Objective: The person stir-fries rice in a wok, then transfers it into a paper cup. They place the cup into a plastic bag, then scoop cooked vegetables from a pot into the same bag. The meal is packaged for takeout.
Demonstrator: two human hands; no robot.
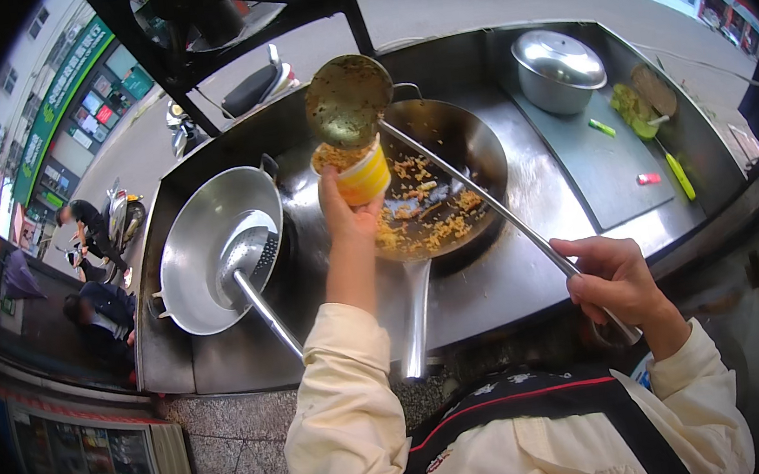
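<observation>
My left hand (351, 205) holds a yellow and white paper bowl (364, 174) containing fried rice (335, 157). Close above the bowl's rim is the metal bowl of a long-handled ladle (349, 102), tilted, with food bits stuck to it. My right hand (613, 280) grips the ladle's steel handle near its far end. Below and right of the paper bowl is a wok (482, 148) with loose fried rice scattered inside; its handle (419, 317) points towards me. The contact between ladle and paper bowl cannot be made out clearly.
At left, a large two-handled metal pan (187, 245) holds a perforated skimmer (248, 252). On the right, a lidded pot (561, 72) stands by a grey board (600, 170), near a green-handled tool (677, 171), a red lighter (648, 179) and a green bag (633, 111). Two people are at far left.
</observation>
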